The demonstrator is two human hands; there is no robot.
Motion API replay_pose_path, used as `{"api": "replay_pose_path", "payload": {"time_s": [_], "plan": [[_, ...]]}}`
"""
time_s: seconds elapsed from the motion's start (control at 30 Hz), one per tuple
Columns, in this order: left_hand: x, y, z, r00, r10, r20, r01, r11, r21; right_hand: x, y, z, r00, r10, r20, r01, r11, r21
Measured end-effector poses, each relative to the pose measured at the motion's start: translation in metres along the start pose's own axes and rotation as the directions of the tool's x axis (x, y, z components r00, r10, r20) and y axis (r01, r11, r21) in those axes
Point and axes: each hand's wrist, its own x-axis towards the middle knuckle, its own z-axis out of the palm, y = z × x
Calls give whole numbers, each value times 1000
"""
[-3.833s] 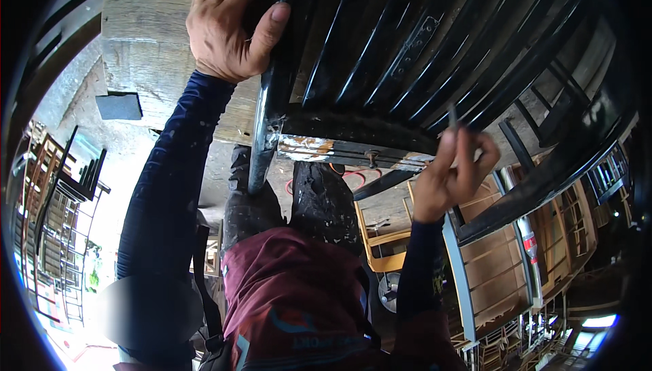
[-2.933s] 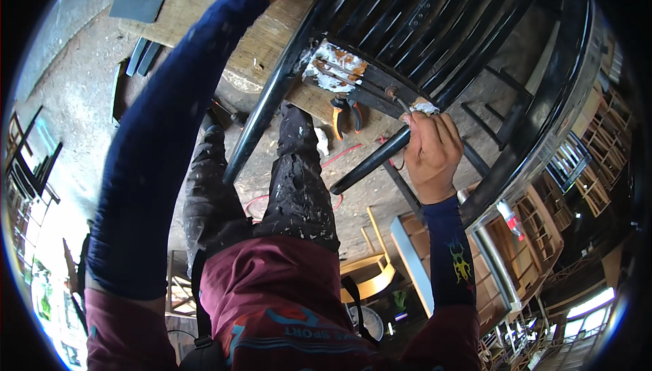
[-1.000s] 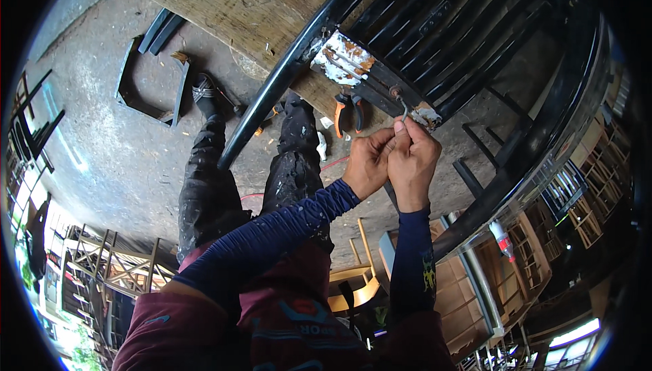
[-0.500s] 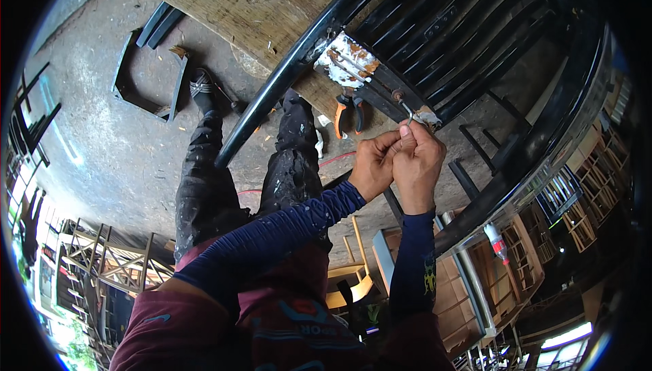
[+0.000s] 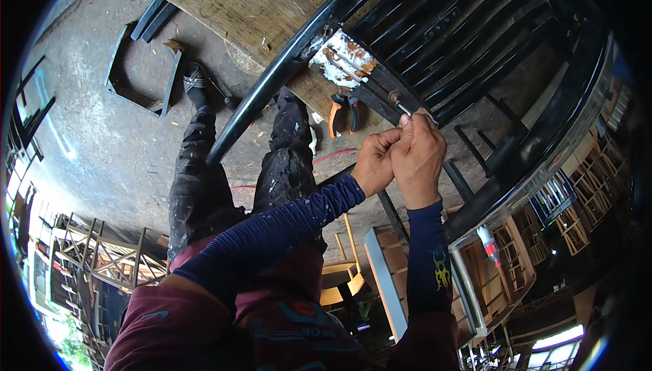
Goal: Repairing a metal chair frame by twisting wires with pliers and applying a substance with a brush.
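A black slatted chair lies tipped over a plywood board. Its seat rail has a patch of flaking white and rust, plus a bolt. My right hand pinches a thin bent metal tool that reaches to this bolt. My left hand is closed right against the right one, its fingertips meeting the right thumb; what they grip is hidden. Orange-and-black pliers sit at the board's edge, below the rail.
An angled metal frame and dark bars lie on the concrete floor at left, near my foot. A yellow chair, wooden furniture and a plastic bottle are below right. A red hose crosses the floor.
My left hand has come down from the chair's side tube to join the right at the bolt. Since half a second ago, the right fingers have shifted slightly upward along the tool.
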Motion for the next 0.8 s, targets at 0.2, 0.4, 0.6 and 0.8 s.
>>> {"api": "replay_pose_path", "payload": {"time_s": [0.2, 0.4, 0.6, 0.8], "plan": [[2, -6, -32, 984, -62, 167, -10, 917, 398, 5, -7, 16, 987, -97, -130, 94, 995, -32], [-71, 101, -93, 973, 76, 220, -195, 780, 594, -2, 4, 13, 995, 67, -68, -69, 997, -26], [-85, 188, -216, 869, 468, 159, -229, 95, 969, 5, 12, 19, 934, -300, -194, 264, 946, -189], [-104, 141, -299, 999, 12, 53, -53, 359, 932, 21, 20, 1, 873, -486, 41, 465, 805, -367]]}}
